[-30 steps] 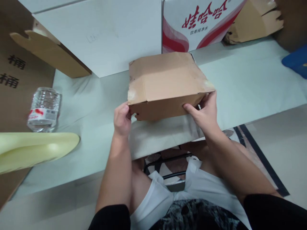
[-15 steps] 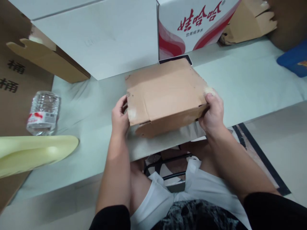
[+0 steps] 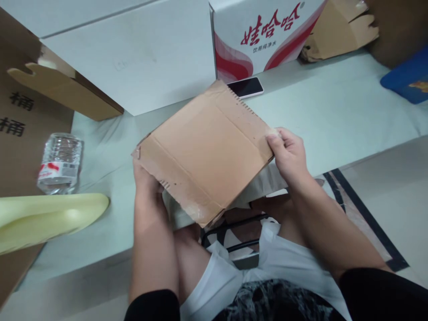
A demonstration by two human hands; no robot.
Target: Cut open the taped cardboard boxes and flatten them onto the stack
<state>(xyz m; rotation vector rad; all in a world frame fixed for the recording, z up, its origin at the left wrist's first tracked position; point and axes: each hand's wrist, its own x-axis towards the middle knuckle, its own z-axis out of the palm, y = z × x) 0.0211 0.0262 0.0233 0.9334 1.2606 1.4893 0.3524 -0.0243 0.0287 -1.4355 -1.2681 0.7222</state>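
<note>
A flattish brown cardboard box [image 3: 207,147] is held over the front edge of the table, turned so one corner points toward me. My right hand [image 3: 289,151] grips its right corner, thumb on top. At the left corner, my left hand [image 3: 145,178] holds the box from below, its fingers mostly hidden by the cardboard. Torn, serrated edges run along two opposite sides of the box. Just beyond the far corner lies a black-screened phone [image 3: 246,87].
A clear water bottle [image 3: 60,164] lies at the left, by a pale yellow object [image 3: 53,218]. Behind stand a large white box [image 3: 133,58] and a red-and-white carton [image 3: 264,40]. A blue container [image 3: 408,80] is at the far right. Pale cloth covers the table [image 3: 337,107].
The box has turned clockwise and its top faces me more. My left hand has moved left and down, its fingers now under the cardboard. More of the phone shows.
</note>
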